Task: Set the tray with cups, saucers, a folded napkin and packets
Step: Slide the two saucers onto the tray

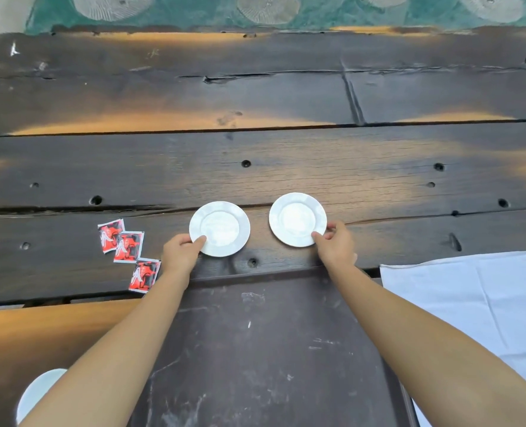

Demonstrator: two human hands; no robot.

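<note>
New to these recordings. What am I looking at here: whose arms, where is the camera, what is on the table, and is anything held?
One picture, from a camera worn on a person's head, looking down at their bare arms. The left hand grips the left saucer at its near edge; the right hand grips the right saucer. Both saucers are over the wooden table, beyond the dark tray. Three red packets lie left; a white napkin lies right.

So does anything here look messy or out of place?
Only slightly: the three packets lie in a crooked, overlapping row left of the tray, and the napkin is unfolded and creased. Nothing looks spilled or broken.
</note>
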